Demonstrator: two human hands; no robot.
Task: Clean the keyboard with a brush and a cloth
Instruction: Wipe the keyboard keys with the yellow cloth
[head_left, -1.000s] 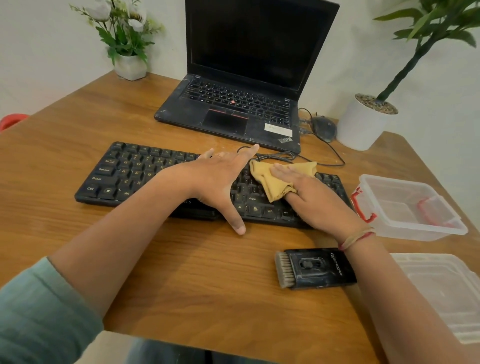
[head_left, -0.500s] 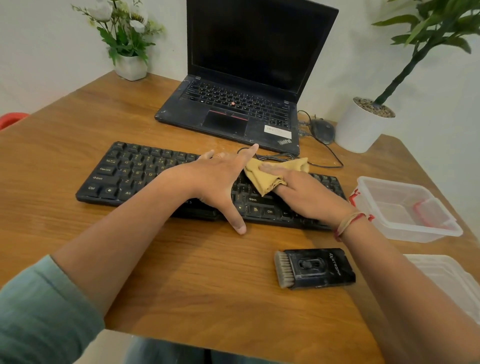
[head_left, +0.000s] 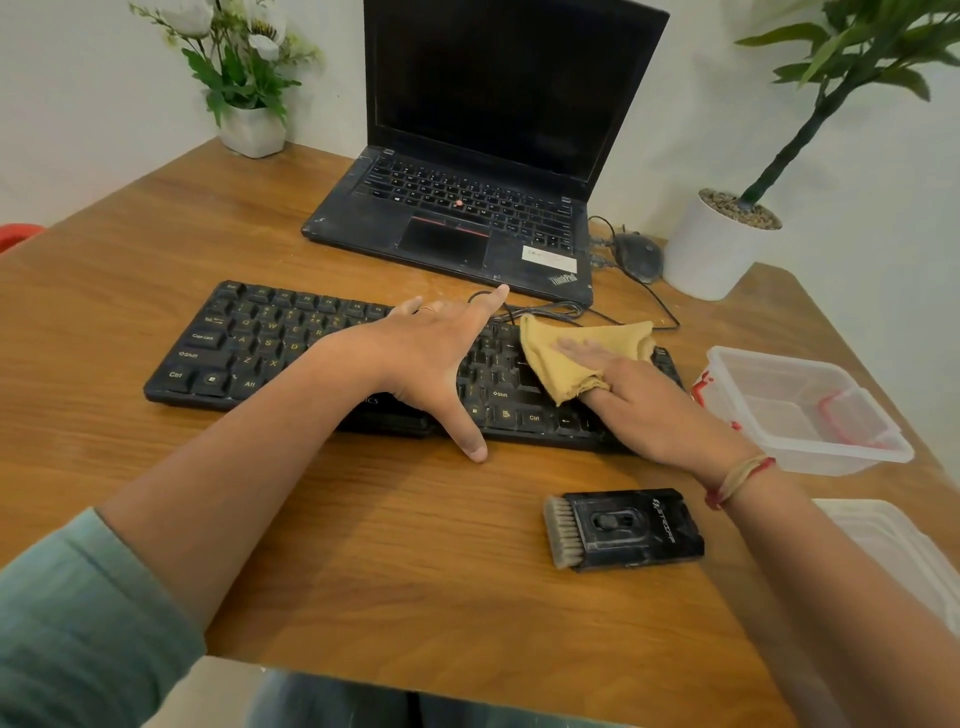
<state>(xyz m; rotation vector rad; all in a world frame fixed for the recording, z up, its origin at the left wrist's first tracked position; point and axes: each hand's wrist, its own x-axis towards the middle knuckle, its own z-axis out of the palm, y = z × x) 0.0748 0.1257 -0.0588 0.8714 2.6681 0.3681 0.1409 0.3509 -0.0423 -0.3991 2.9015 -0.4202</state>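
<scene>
Two hands on keyboard (head_left: 270, 343): left hand (head_left: 421, 358) splayed flat, bracing; right hand (head_left: 654, 410) flat, pressing cloth (head_left: 550, 371) at 3 o'clock end. Risk: cloth may snag a keycap.

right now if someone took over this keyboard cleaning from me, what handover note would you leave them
Left hand: open, spread flat on the middle of the keyboard, steadying it, thumb on the table.
Right hand: flat fingers press the yellow cloth onto the keyboard's right end.
Brush: lies on the table in front of the keyboard, bristles pointing left, not held.
Done: the cloth wipe is under way at the right end; whether brushing is finished cannot be told.
Left: probably wipe the keys under and left of the left hand.
</scene>
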